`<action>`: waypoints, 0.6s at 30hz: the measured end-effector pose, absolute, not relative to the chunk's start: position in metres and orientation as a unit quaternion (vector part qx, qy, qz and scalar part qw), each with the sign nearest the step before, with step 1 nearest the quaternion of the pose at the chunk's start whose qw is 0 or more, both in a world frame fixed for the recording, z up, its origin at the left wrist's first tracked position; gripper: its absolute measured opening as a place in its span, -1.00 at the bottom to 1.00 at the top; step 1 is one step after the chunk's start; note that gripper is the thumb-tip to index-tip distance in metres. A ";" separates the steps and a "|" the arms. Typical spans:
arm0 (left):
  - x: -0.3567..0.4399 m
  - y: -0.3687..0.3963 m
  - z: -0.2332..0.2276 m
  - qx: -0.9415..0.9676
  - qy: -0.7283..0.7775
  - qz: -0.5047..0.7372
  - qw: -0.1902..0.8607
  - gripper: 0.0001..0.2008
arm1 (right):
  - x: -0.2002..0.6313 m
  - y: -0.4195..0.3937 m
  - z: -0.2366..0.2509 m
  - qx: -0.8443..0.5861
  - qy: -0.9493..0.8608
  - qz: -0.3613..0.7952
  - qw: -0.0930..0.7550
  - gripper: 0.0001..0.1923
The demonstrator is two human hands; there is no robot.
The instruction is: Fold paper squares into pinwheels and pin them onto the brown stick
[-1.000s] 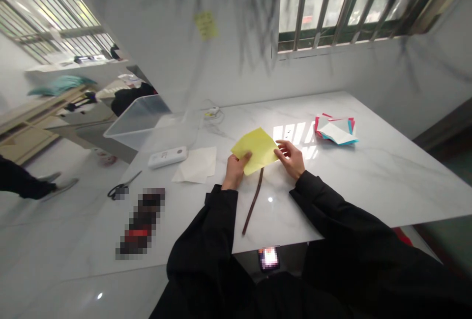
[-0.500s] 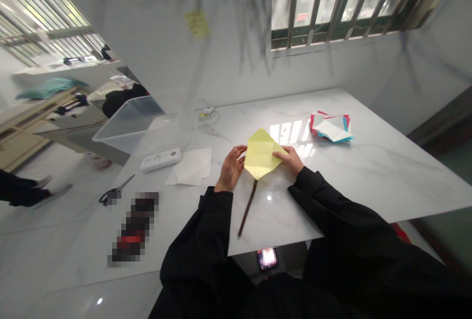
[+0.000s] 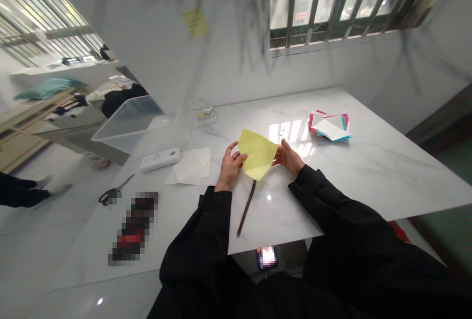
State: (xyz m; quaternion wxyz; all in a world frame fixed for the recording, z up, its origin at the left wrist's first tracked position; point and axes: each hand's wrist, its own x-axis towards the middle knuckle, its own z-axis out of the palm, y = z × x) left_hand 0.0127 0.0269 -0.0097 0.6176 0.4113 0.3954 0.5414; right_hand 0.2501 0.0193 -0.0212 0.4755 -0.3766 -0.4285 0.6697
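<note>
A yellow sheet of paper (image 3: 258, 153) is tilted above the white table (image 3: 372, 176). My left hand (image 3: 230, 167) pinches its left edge, thumb on the front and fingers behind. My right hand (image 3: 290, 158) is at the sheet's right corner, its thumb raised off the paper and its fingertips against or just beside the edge; exact contact is hard to tell. Below the sheet, a thin dark brown strip (image 3: 246, 209) lies on the table, its upper end near the paper's lower corner.
White paper sheets (image 3: 190, 165) and a white oblong device (image 3: 161, 159) lie to the left, with scissors (image 3: 110, 194) and a blurred dark object (image 3: 134, 228) nearer. A clear plastic bin (image 3: 127, 130) stands behind. Red, blue and white papers (image 3: 330, 127) are at the right.
The yellow sheet has turned and shifted slightly left. My left thumb has come onto its front. My right thumb has lifted off the sheet.
</note>
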 end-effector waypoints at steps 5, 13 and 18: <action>0.015 0.028 -0.011 0.421 0.392 0.524 0.628 -0.40 | 0.250 0.018 -0.018 -0.366 -0.409 0.703 0.453 -0.28; 0.019 0.021 -0.010 0.506 0.400 0.483 0.592 -0.56 | 0.245 0.011 -0.019 -0.372 -0.525 0.633 0.430 -0.40; 0.021 0.015 -0.004 0.554 0.386 0.438 0.594 -0.56 | 0.245 0.014 -0.024 -0.391 -0.533 0.607 0.440 -0.41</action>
